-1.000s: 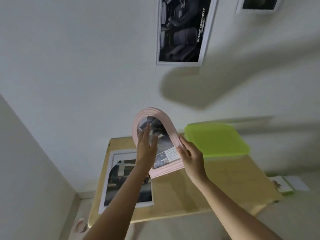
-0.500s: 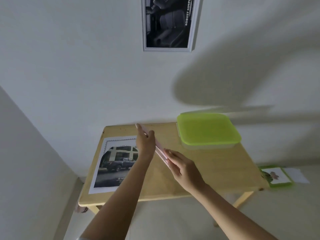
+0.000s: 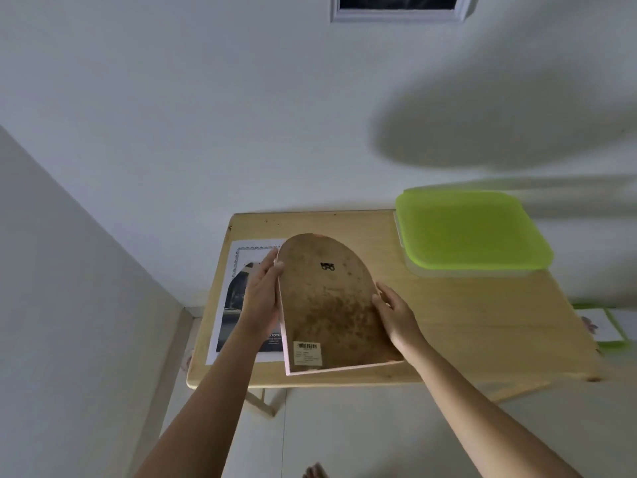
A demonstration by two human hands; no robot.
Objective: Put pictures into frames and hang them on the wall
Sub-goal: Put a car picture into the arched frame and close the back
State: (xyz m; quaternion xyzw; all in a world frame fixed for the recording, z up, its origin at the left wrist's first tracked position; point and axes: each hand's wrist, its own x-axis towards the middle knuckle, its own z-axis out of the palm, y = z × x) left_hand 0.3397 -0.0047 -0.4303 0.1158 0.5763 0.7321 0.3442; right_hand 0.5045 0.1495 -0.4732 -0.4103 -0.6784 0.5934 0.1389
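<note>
Both hands hold an arched frame (image 3: 331, 305) over the wooden desk (image 3: 465, 322), its back turned up to the camera: a mottled brown backing board with a small black hanger (image 3: 327, 266) near the rounded top and a barcode label (image 3: 307, 352) at the lower left corner, a thin pink rim showing along the straight bottom edge. The left hand (image 3: 260, 294) grips the frame's left edge, thumb tip on the board; the right hand (image 3: 396, 313) clasps the right edge with curled fingers. Whether the frame touches the desk cannot be told. A printed picture (image 3: 238, 298) of a vehicle lies flat on the desk's left side, partly under the frame and left hand. A green-lidded box (image 3: 468, 229) sits at the far right corner, and a framed picture (image 3: 396, 12) hangs on the wall above
</note>
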